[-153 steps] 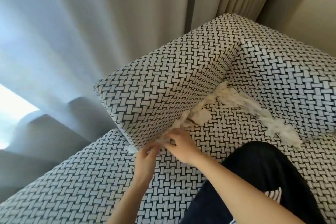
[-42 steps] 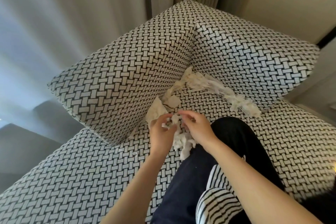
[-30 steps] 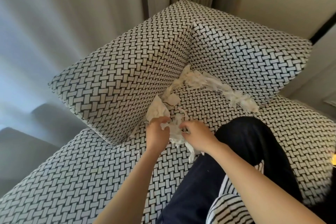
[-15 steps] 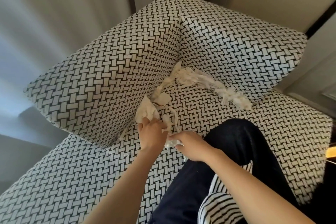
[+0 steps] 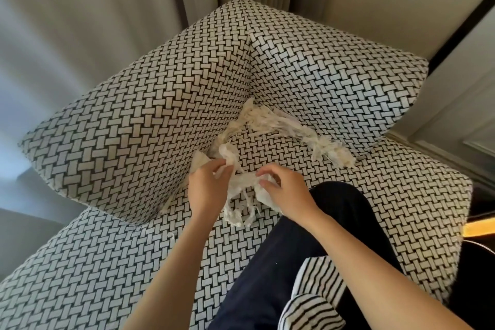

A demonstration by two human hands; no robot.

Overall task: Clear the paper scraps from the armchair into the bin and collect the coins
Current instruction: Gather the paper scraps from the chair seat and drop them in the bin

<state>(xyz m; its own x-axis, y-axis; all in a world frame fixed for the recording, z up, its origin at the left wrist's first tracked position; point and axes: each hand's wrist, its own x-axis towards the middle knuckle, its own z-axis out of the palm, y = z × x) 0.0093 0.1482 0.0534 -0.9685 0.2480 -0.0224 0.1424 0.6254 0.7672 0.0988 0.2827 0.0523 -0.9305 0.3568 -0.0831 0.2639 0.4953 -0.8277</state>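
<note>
fingers (image 5: 214, 167) of the left hand (image 5: 207, 190) and right hand (image 5: 288, 191) now pinch one gathered wad (image 5: 241, 185), lifted off the seat (image 5: 375, 174); corner scraps (image 5: 294, 131) still await binning.

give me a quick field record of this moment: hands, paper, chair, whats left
left hand: grips the held scraps at their left end
right hand: pinches the same bunch at its right end
held scraps: white bunch between both hands, strands dangling over the seat
loose scraps: strewn along the crease where the armchair seat meets its back
leg: in dark trousers, on the seat
bin: not in view
coins: none visible
</note>
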